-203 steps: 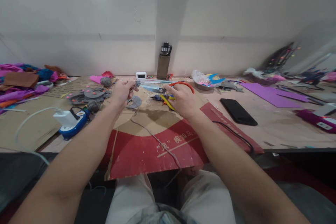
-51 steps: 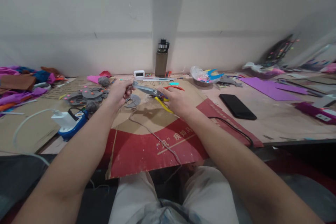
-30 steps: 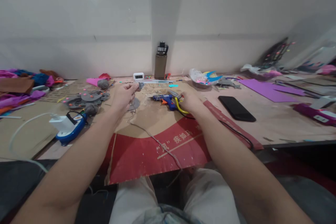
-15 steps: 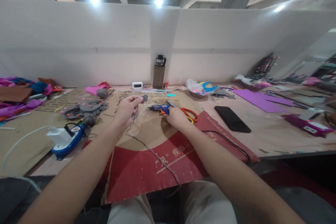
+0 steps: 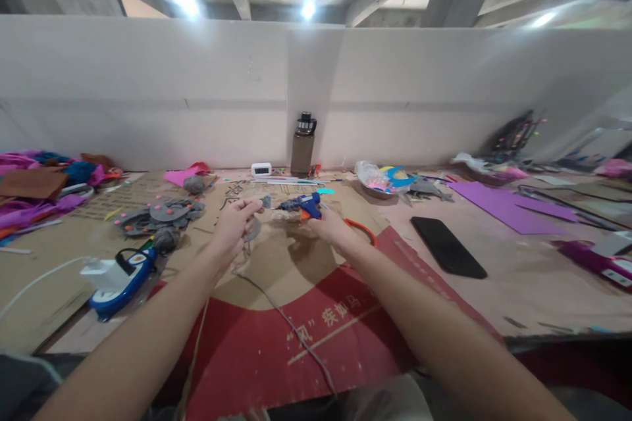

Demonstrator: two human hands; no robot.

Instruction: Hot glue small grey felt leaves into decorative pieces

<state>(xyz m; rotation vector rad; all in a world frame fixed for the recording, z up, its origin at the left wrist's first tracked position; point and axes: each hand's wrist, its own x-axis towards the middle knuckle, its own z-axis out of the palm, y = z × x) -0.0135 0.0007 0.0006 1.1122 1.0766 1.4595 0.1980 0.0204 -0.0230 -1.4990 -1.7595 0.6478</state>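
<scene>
My left hand (image 5: 231, 229) pinches a small grey felt piece (image 5: 266, 201) between thumb and fingertips. Below those fingers hangs a rounder grey piece (image 5: 253, 230), and a grey yarn (image 5: 281, 312) trails from there over the cardboard. My right hand (image 5: 328, 223) is wrapped around a blue hot glue gun (image 5: 302, 202) with an orange trigger. Its nozzle points left, just short of the felt piece. Partly hidden behind my right wrist lie orange-handled scissors (image 5: 364, 230).
Cardboard (image 5: 276, 263) with a red printed part (image 5: 340, 355) covers the front. Left are a blue power strip (image 5: 121, 299) and grey felt pieces (image 5: 160, 212). A black phone (image 5: 447, 247) and purple sheets (image 5: 503, 205) lie right. A bottle (image 5: 303, 148) stands at the wall.
My right hand has raised the glue gun from beside the scissors, bringing its nozzle nearer the felt piece. My left hand keeps its pinch. The camera view has shifted slightly.
</scene>
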